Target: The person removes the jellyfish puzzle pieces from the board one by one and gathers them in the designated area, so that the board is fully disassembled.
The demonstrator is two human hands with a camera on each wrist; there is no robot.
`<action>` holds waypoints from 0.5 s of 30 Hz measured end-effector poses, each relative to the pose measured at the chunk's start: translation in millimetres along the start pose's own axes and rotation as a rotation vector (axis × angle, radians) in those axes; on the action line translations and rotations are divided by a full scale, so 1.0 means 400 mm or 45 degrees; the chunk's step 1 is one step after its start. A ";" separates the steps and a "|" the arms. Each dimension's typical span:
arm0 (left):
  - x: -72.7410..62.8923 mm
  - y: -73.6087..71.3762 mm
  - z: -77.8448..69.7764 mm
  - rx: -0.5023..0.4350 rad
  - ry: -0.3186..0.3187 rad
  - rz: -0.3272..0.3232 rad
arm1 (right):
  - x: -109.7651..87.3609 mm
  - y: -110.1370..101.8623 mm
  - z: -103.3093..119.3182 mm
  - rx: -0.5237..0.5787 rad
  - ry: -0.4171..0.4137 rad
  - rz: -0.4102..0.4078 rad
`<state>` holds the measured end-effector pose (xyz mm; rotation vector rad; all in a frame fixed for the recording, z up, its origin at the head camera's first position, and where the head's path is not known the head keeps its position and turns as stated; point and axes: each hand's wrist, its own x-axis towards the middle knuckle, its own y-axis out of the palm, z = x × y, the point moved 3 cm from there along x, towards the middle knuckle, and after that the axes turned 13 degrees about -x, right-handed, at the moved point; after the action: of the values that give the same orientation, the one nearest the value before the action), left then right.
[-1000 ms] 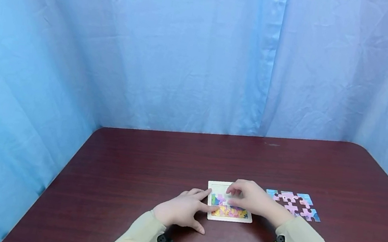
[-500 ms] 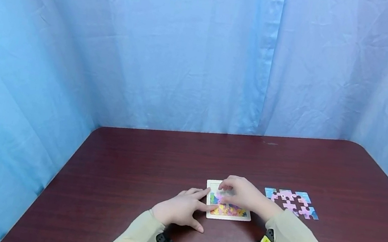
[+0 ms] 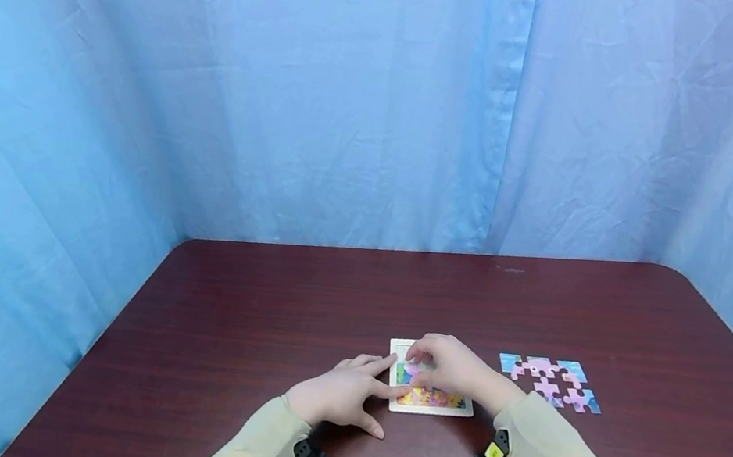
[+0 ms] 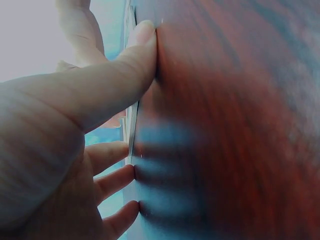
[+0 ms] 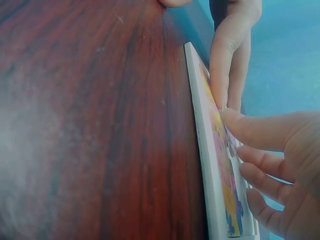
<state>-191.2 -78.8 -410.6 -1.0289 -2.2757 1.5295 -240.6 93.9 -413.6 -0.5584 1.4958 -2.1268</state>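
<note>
A white-framed jigsaw puzzle (image 3: 431, 411) lies flat on the table, with yellow, pink and green pieces in its near part and a pale bare base farther back. My left hand (image 3: 341, 395) steadies its left side: spread fingers touch the frame, the index fingertip reaches onto the picture, and the thumb rests on the table. Over the puzzle's upper left, my right hand (image 3: 453, 364) has thumb and curled fingers around a small pink-purple puzzle piece (image 3: 412, 369) at the base. Its fingers partly hide that piece. In the right wrist view, the thumb and fingertips are down at the puzzle's surface.
To the right, several loose pink and blue puzzle pieces (image 3: 547, 370) lie in a rough rectangle on the dark red-brown table (image 3: 298, 305). Light blue curtains (image 3: 357, 101) hang behind and at both sides. Each wrist carries a small black camera.
My right hand has shifted left across the puzzle, to its upper left, and then lowered slightly. The left hand keeps its place on the frame. The loose pieces look unchanged.
</note>
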 end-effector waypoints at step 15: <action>0.001 0.000 0.002 -0.016 0.004 0.004 | 0.005 0.007 0.005 0.028 0.061 0.018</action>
<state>-191.9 -78.9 -411.2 -1.0378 -2.2860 1.5157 -240.6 90.2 -415.5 -0.4914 1.4957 -2.1574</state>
